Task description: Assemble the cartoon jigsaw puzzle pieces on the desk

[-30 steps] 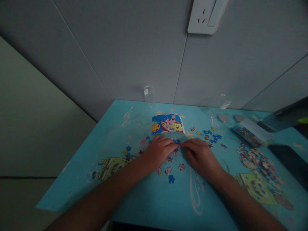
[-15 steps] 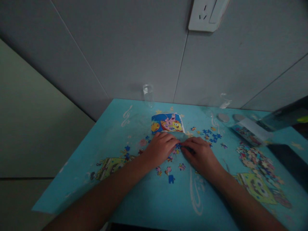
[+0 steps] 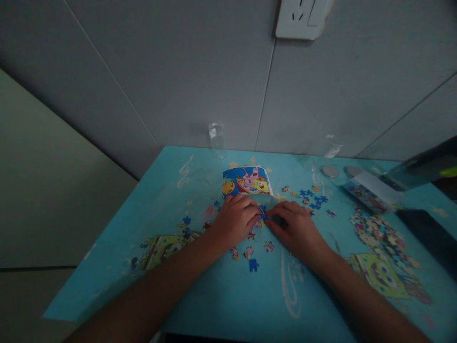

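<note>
My left hand (image 3: pixel 237 218) and my right hand (image 3: pixel 294 224) meet almost fingertip to fingertip over the middle of the table. Between them shows a small blue cluster of jigsaw puzzle pieces (image 3: pixel 263 210), partly covered by the fingers. The right thumb and forefinger pinch at its right edge. Curled left fingers press on its left side. Just behind the hands lies a picture card (image 3: pixel 247 181) with cartoon figures. Several loose pieces lie in front, among them a pink piece (image 3: pixel 269 246) and a blue piece (image 3: pixel 253 265).
Blue pieces (image 3: pixel 314 199) lie right of the card; a larger pile of mixed pieces (image 3: pixel 378 236) is farther right. Beyond are a clear box with a picture (image 3: pixel 369 193), round lids (image 3: pixel 330 171), a dark flat object (image 3: pixel 428 238) and a clear cup (image 3: pixel 217 138) by the wall.
The left fingertips have drawn slightly left, so more of the blue cluster shows between the hands. The right hand stays nearly in place. The whole view has shifted a little.
</note>
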{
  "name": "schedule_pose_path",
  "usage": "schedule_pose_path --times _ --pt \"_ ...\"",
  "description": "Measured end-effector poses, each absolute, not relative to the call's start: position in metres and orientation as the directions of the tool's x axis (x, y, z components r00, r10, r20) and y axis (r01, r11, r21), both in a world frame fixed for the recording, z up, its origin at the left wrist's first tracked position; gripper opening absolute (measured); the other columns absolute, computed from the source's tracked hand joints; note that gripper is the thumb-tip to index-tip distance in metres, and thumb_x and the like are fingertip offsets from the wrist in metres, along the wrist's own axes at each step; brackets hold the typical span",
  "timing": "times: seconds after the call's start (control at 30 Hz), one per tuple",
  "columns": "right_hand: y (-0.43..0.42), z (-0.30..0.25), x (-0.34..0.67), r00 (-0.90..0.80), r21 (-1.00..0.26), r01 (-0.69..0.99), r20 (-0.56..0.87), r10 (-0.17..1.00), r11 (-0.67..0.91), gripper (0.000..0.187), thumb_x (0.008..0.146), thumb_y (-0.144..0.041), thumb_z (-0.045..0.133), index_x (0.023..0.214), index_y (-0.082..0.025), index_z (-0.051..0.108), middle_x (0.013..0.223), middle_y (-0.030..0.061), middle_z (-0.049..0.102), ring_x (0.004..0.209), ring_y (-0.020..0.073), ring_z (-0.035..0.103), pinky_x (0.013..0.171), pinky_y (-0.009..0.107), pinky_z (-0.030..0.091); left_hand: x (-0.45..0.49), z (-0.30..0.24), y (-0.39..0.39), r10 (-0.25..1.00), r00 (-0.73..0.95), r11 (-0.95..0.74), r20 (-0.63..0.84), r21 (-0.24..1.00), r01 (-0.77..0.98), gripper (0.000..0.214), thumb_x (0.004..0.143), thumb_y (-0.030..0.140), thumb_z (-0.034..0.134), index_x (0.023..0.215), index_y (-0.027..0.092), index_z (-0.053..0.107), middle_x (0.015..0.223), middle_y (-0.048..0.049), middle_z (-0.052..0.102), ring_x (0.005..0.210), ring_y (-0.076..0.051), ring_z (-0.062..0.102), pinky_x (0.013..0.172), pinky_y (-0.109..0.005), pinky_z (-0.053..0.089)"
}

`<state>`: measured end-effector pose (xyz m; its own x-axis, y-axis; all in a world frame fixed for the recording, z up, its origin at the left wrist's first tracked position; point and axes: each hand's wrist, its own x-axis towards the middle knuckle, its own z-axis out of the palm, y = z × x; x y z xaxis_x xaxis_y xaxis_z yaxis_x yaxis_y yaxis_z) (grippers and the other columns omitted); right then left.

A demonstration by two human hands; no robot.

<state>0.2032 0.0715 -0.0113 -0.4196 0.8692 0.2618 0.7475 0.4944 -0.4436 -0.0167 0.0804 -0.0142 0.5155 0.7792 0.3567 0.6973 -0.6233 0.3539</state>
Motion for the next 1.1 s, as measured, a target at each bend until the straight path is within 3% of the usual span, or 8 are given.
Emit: schedule_pose_path --times 0.23,1.1 --pt "0.0713 -0.0095 0.2033 -0.409 -0.404 0.771 0.280 0.868 0.493 0.009 0.094 -0.030 0.068 0.099 -0.024 0.073 0.099 0.0067 0.071 0.096 0.0262 0.063 0.086 0.044 0.047 -0.0185 -0.0144 0.0806 0.741 0.565 -0.669 0.362 0.327 0.668 0.020 0.099 0.025 0.065 0.118 0.026 0.072 0.122 -0.0040 0.070 0.117 -0.025 0.057 0.097 -0.045 0.041" --pt "0.0714 -0.0116 0.2027 -0.428 -0.367 0.781 0.275 0.861 0.506 0.015 0.097 -0.028 0.065 0.106 -0.026 0.077 0.103 0.0063 0.072 0.096 0.0254 0.063 0.087 0.044 0.047 -0.0226 -0.0149 0.0808 0.703 0.605 -0.710 0.373 0.313 0.631 0.018 0.099 0.024 0.063 0.114 0.024 0.074 0.125 -0.0016 0.073 0.115 -0.024 0.061 0.100 -0.047 0.040"
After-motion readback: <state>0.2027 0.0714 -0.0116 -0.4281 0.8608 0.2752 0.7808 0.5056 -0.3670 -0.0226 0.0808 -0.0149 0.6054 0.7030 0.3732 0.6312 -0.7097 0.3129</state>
